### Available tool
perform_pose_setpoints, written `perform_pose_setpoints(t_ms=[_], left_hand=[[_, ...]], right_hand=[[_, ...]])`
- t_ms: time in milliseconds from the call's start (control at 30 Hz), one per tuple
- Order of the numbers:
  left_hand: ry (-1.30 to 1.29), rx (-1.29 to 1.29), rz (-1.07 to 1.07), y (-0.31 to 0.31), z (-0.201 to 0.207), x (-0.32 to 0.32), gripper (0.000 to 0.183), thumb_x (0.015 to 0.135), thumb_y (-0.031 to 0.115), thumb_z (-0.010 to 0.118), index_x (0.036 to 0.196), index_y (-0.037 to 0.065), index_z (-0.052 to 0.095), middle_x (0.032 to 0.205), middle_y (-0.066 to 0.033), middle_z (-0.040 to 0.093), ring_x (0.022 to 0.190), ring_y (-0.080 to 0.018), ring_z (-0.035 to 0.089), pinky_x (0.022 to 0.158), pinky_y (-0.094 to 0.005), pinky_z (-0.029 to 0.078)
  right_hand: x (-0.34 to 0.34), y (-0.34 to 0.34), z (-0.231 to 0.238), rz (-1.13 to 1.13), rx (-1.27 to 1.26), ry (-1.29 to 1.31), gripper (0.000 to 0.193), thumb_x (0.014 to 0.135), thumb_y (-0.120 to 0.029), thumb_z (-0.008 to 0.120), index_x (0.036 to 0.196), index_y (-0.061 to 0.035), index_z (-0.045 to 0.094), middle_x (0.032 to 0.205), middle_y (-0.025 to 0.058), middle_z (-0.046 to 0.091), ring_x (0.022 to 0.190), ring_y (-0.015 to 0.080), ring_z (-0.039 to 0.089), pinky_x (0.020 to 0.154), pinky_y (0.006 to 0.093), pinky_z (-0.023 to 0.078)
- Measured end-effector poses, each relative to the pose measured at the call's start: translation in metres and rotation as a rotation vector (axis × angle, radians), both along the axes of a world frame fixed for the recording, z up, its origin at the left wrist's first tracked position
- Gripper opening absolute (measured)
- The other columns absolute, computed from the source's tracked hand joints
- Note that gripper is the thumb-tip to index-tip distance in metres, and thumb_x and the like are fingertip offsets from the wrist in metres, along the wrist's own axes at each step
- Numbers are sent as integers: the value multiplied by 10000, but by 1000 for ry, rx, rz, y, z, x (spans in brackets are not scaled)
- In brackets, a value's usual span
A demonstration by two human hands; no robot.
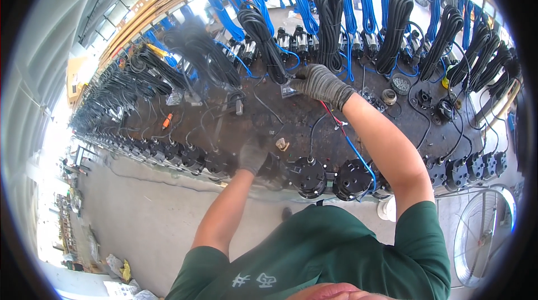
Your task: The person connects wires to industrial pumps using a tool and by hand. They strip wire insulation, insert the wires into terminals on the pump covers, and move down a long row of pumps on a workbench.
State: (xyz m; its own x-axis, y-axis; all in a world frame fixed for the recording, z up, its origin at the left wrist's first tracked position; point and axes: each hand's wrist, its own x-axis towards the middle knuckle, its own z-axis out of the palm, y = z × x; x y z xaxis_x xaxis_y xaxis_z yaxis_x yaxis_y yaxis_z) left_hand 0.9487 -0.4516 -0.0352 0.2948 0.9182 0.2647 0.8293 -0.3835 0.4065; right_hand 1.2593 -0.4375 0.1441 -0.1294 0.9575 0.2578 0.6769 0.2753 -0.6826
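My right hand point(325, 86), in a grey striped knit glove, reaches over the dark workbench point(347, 115). Its fingers are closed near the lower end of a hanging black cable coil point(263, 42); what they pinch is too small to make out. A small clear, shiny piece point(288, 91) lies just below these fingertips. My left hand point(254, 157), also gloved, is smeared by motion at the near edge of the bench, beside the black round housings point(308, 178). Its fingers cannot be read. Under my right forearm run red and blue wires point(354, 148) toward another black housing point(353, 179).
Blue cable bundles point(302, 3) and more black coils point(395, 28) hang along the far side. Behind them stand metal-and-black motor units point(302, 42). An orange-handled tool point(167, 121) and a bowl of small parts point(400, 84) sit on the bench. A wire-caged fan point(485, 235) stands lower right.
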Motion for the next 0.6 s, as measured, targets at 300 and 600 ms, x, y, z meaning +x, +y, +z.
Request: perform_pose_setpoints(t_ms=[300,600], left_hand=[[21,-20,-57,3,1,-3,416,956,442,579,1154,84,655,1055,-200,704,1000,-432,641,839,-495,509],[-30,-38,-34,-4,10,1,403,966,437,564,1135,87,669,1054,-197,707,997,-428,646,843,-488,511]], right_hand=[[2,-7,-9,182,-2,45,261,893,-229,656,1084,-57,703,1036,191,671,976,341,670,859,427,541],[-2,-17,1,49,-54,17,240,928,-181,603,1119,-83,710,1108,178,667,1051,333,655,908,391,528]])
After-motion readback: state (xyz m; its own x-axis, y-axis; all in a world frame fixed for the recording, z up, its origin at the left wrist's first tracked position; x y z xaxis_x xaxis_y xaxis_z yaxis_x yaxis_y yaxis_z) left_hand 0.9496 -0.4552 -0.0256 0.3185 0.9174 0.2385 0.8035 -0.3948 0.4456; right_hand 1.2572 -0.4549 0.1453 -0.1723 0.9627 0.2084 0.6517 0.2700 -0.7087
